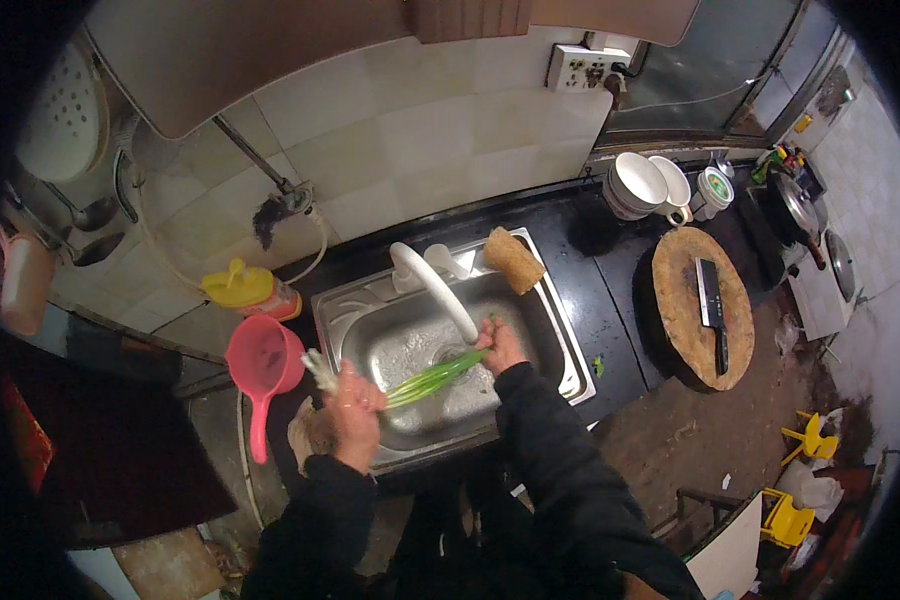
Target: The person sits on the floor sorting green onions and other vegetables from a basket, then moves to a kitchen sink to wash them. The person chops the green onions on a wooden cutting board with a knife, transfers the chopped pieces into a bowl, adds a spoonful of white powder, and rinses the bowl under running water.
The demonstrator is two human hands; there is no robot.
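Observation:
A bunch of green onions [432, 381] is stretched between my two hands over the steel sink [380, 340]. My left hand [356, 408] is closed round the white root end, which sticks out past my fingers near the sink's left rim. At the green end, my right hand [503, 345] grips the leaves just below the spout of the white faucet [435, 285]. Water shows in the basin under the bunch. On the sink's back right corner lies a tan loofah-like scrubber [513, 260].
Left of the sink are a pink ladle [265, 360] and a yellow-capped jug [245, 290]. To the right, a round wooden chopping board [675, 290] bears a cleaver [710, 305]. Stacked bowls [638, 185] stand by the back wall. Yellow stools [788, 520] are on the floor.

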